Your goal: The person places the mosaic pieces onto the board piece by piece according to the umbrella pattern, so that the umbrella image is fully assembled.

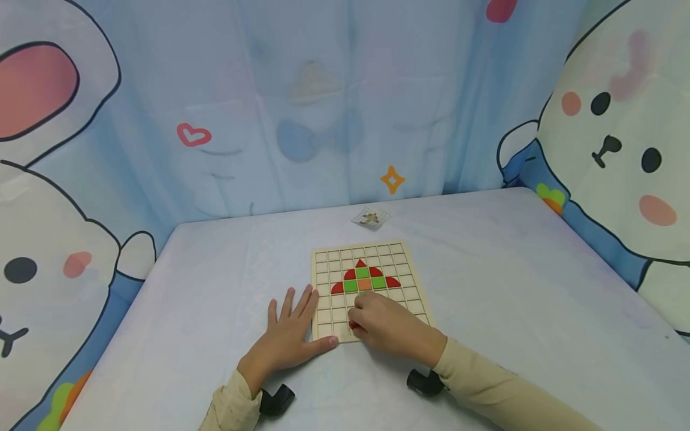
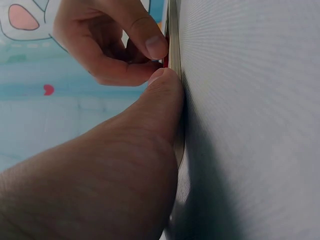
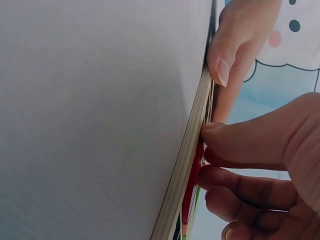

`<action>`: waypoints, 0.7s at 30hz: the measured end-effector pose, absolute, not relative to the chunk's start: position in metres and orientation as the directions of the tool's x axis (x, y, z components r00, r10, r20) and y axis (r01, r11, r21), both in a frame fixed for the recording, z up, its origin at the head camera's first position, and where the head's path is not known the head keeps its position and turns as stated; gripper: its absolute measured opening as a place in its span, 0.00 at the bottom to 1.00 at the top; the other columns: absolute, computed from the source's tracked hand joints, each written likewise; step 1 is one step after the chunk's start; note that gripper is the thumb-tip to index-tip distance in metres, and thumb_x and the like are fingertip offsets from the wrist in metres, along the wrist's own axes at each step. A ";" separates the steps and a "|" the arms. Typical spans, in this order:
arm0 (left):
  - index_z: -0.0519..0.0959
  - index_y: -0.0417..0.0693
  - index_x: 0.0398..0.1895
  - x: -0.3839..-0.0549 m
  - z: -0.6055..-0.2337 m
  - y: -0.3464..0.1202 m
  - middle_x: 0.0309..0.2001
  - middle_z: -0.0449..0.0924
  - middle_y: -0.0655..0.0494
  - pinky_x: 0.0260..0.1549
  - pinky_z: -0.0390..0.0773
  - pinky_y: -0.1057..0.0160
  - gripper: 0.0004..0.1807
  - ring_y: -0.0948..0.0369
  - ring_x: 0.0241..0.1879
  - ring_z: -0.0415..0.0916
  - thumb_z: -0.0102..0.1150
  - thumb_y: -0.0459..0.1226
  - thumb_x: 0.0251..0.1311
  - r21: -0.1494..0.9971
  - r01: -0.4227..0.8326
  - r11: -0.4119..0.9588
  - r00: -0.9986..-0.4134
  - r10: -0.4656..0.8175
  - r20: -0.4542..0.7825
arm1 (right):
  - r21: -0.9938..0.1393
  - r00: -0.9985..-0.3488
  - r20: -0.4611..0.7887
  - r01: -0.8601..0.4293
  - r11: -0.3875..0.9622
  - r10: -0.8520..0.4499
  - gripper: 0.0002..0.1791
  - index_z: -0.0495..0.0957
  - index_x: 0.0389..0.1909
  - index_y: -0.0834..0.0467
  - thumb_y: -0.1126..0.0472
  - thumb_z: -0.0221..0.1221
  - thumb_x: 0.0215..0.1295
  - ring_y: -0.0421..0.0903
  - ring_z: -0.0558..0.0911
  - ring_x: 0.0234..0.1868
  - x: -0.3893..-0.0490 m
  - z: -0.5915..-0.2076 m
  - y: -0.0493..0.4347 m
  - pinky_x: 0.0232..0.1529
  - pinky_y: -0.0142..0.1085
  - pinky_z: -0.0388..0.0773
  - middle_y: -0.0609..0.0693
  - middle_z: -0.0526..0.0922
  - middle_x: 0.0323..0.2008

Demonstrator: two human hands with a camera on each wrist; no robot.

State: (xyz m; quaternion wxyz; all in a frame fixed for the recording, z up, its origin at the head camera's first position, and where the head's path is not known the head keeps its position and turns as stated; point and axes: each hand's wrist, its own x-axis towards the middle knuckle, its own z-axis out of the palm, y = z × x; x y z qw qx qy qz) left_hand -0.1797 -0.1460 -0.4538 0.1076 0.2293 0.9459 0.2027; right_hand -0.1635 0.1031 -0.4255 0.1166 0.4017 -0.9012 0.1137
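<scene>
A square wooden grid board (image 1: 331,316) lies on the table. On it, a red triangle (image 1: 360,263) tops a stepped pattern of green squares (image 1: 362,273), red quarter-round pieces (image 1: 337,288) and an orange square (image 1: 365,284). My left hand (image 1: 286,335) is spread at the board's left side, its fingertips on the edge and its thumb at the near left corner. Over the near rows, my right hand (image 1: 390,326) pinches a small red piece (image 1: 353,325) between thumb and fingers, low against the grid. Most of that piece is hidden by the fingers.
A small patterned card (image 1: 371,218) in clear wrapping lies beyond the board, near the table's far edge. The white-covered table (image 1: 512,287) extends to both sides. A blue cartoon curtain (image 1: 323,149) hangs behind it. Black wrist mounts (image 1: 426,383) sit under the sleeves.
</scene>
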 end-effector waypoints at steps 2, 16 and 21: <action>0.48 0.43 0.88 -0.180 -0.453 -0.146 0.88 0.40 0.49 0.75 0.27 0.30 0.60 0.40 0.85 0.27 0.58 0.71 0.68 0.434 0.390 0.812 -0.871 0.478 -0.111 | -0.092 -0.652 0.294 -0.747 0.659 -0.699 0.10 0.82 0.30 0.56 0.67 0.75 0.63 0.42 0.71 0.32 -0.162 -0.424 0.102 0.36 0.34 0.76 0.44 0.73 0.28; 0.49 0.43 0.88 -0.179 -0.459 -0.147 0.88 0.40 0.49 0.74 0.28 0.29 0.61 0.40 0.85 0.28 0.57 0.72 0.67 0.423 0.398 0.814 -0.870 0.481 -0.107 | -0.132 -0.688 0.231 -0.723 0.678 -0.688 0.06 0.85 0.33 0.57 0.67 0.73 0.66 0.44 0.71 0.35 -0.157 -0.424 0.104 0.39 0.35 0.77 0.44 0.74 0.30; 0.48 0.44 0.88 -0.181 -0.458 -0.146 0.88 0.40 0.50 0.75 0.27 0.30 0.61 0.40 0.85 0.27 0.57 0.72 0.67 0.424 0.395 0.815 -0.873 0.477 -0.102 | -0.139 -0.678 0.243 -0.732 0.667 -0.694 0.07 0.84 0.33 0.57 0.67 0.73 0.66 0.43 0.71 0.34 -0.161 -0.424 0.106 0.39 0.35 0.77 0.44 0.73 0.30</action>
